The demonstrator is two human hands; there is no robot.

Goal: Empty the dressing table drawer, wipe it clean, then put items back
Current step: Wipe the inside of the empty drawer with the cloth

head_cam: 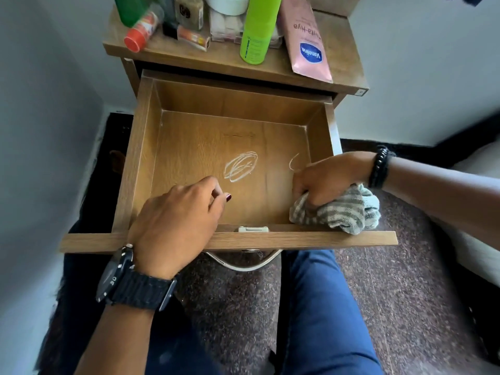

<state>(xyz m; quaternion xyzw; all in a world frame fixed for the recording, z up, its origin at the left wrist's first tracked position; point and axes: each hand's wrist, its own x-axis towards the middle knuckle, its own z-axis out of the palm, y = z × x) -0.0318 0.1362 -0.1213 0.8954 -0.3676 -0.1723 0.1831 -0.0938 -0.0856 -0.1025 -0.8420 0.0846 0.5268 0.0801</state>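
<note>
The wooden drawer (140, 163) is pulled out and holds no items; white scribble marks (240, 166) show on its bottom. My right hand (327, 180) grips a bunched grey-and-white striped cloth (338, 212) at the drawer's front right corner, over the rim. My left hand (178, 220) rests over the front panel at the left, its fingers curled down inside the drawer; I cannot see anything in them.
On the table top (335, 44) stand a lime-green spray can (257, 31), a pink Vaseline tube (308, 41), a red-capped bottle (140, 31), a small box (193, 37) and jars. Walls close in on both sides. My blue-trousered leg (319, 315) is below the drawer.
</note>
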